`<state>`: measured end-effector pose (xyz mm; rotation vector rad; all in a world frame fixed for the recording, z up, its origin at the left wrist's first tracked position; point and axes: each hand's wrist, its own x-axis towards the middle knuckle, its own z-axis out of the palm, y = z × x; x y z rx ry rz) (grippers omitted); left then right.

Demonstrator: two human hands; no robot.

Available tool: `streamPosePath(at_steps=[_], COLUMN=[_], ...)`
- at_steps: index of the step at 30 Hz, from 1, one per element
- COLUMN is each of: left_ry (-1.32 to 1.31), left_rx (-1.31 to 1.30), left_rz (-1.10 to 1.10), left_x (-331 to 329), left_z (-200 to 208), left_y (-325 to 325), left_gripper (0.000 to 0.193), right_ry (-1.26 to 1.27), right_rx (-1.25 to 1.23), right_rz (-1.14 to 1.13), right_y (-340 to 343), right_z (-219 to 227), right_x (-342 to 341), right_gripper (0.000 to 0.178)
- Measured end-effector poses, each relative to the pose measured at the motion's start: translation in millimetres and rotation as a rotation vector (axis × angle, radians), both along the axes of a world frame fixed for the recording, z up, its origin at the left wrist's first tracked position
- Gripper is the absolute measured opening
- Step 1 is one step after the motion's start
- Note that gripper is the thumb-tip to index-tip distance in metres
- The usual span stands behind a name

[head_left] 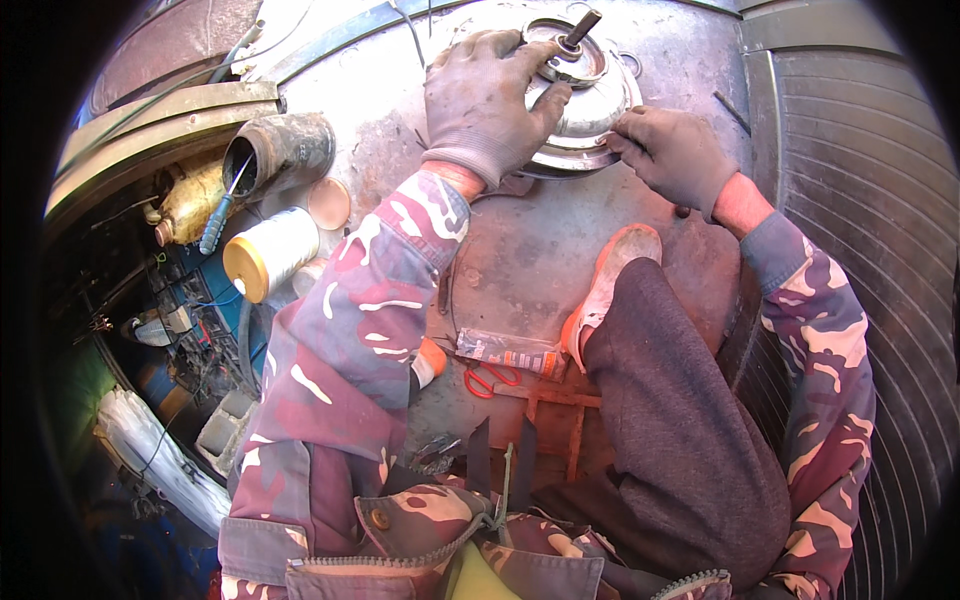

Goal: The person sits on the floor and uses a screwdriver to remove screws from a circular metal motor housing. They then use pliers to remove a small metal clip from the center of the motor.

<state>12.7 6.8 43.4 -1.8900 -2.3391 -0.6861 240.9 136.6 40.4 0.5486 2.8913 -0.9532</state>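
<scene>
A round, shiny metal part (592, 118) lies on the worn surface at the top, with a stepped hub and a dark shaft (581, 30) sticking up from its middle. My left hand (492, 100), in a dirty grey glove, holds this part from its left side. Its thumb and index finger reach to the hub, on either side of a small ring by the shaft. At the near right rim is my right hand (675, 150), also gloved, with thumb and index finger pinched together. Whatever sits between those fingertips is too small to make out.
To the left lie a dark metal cylinder (305, 150), a blue-handled screwdriver (216, 222) and a white container with a yellow lid (285, 250). Red-handled scissors (482, 380) and a clear plastic packet (510, 352) lie near my feet. A ribbed metal shutter (870, 200) stands right.
</scene>
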Motion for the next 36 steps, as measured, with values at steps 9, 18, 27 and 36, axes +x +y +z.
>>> streamPosePath(at_steps=[9,18,27,36], left_ry=[0.008,0.015,0.013,0.018], left_rx=[-0.006,-0.004,0.006,0.012], left_rz=[0.006,0.002,-0.001,-0.002], left_x=[4.1,5.8,5.6,4.6], left_z=[1.0,0.6,-1.1,-0.8], left_y=[-1.0,-0.6,-0.5,-0.9], left_gripper=[0.041,0.039,0.04,0.039], right_ry=[0.108,0.134,0.036,0.006], right_rx=[0.301,0.323,0.094,0.048], right_rz=[0.158,0.3,0.15,0.063], right_y=[4.8,22.2,11.1,1.9], right_z=[-5.2,-19.8,-4.7,-1.0], right_x=[2.5,5.7,5.0,4.9], right_gripper=[0.011,0.02,0.02,0.022])
